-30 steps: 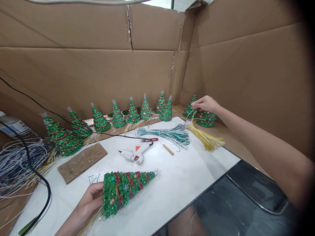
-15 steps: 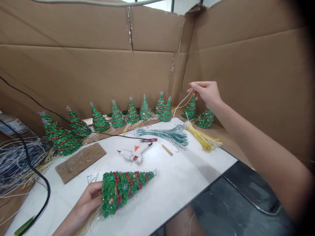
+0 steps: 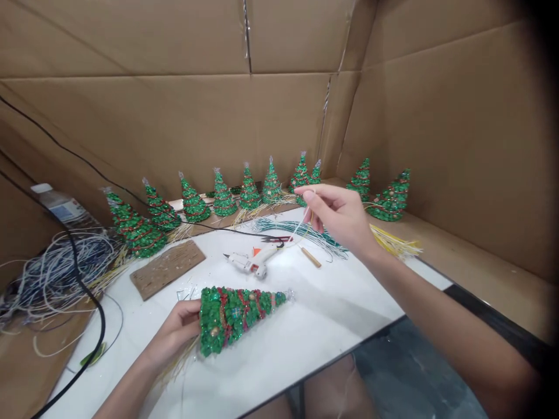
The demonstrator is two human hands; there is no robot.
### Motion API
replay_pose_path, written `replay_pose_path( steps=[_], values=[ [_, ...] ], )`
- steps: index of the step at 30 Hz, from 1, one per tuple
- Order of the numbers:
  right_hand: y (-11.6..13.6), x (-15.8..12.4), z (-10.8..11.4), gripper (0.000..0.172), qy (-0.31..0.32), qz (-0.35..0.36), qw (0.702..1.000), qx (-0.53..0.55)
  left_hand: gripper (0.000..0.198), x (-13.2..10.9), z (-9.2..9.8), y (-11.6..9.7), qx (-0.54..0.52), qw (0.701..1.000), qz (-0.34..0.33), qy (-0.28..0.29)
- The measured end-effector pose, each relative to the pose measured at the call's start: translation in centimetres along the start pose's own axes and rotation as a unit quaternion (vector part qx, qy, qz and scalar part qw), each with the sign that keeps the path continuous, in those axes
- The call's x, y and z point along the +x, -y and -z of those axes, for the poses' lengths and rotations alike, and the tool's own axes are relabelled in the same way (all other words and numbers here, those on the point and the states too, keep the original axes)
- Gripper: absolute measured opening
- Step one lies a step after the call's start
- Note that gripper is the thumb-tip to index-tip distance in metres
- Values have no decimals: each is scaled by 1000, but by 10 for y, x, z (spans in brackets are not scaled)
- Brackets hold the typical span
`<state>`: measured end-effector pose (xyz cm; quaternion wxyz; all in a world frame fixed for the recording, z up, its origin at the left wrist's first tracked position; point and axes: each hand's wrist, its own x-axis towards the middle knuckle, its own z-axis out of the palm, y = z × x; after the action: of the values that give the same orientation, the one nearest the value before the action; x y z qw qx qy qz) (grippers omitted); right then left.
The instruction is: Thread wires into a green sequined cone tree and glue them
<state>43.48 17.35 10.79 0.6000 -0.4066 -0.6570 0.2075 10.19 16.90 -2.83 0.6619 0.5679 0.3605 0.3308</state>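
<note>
My left hand (image 3: pixel 177 331) grips the base of a small green Christmas tree (image 3: pixel 238 317) that lies sideways over the white table, its clear star tip pointing right. Red garland and small ornaments cover the tree, and pale wires trail from its base. My right hand (image 3: pixel 334 212) is raised over the table, thumb and fingers pinching a thin white wire (image 3: pixel 301 225) that hangs down; a yellowish strand shows beside it. Below and behind that hand lie a bundle of green and white wires (image 3: pixel 279 226) and a bundle of yellow wires (image 3: pixel 397 241).
A white glue gun (image 3: pixel 251 262), red thread snips (image 3: pixel 277 239) and a wooden-handled tool (image 3: pixel 311 257) lie mid-table. Several finished-looking trees (image 3: pixel 225 195) line the cardboard wall (image 3: pixel 174 122). At left are a cardboard piece (image 3: pixel 168 269), tangled wires (image 3: pixel 65 270), a bottle (image 3: pixel 65 206) and a black cable (image 3: pixel 82 285).
My right hand has come down and inward from the far right with the white wire. My left hand still holds the tree. The view has shifted a little.
</note>
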Motion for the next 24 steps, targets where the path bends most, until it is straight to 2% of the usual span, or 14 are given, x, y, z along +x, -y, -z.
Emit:
replay_pose_path(
  steps=[4, 8, 13, 16, 18, 20, 22, 24],
  values=[
    [7, -12, -22, 29, 8, 11, 1000, 27, 20, 0, 3, -8, 48, 999, -7, 16],
    [17, -16, -37, 26, 33, 34, 999, 16, 18, -2, 17, -16, 98, 994, -32, -33],
    [24, -17, -43, 24, 64, 63, 996, 16, 16, -7, 36, -27, 156, 984, -63, -54],
    [24, -18, -43, 25, 66, 56, 996, 16, 17, -13, 39, -35, 178, 979, -84, -61],
    [24, -19, -42, 25, 66, 47, 997, 11, 16, -19, 34, -45, 190, 971, -114, -86],
    [24, -20, -42, 25, 66, 60, 996, 4, 12, -26, 20, -60, 203, 953, -167, -148],
    [26, -21, -43, 23, 72, 93, 993, -7, 11, -33, -2, -79, 214, 911, -257, -243],
    [30, -23, -45, 21, 87, 128, 988, -23, 12, -37, -29, -99, 282, 866, -293, -292]
  ],
)
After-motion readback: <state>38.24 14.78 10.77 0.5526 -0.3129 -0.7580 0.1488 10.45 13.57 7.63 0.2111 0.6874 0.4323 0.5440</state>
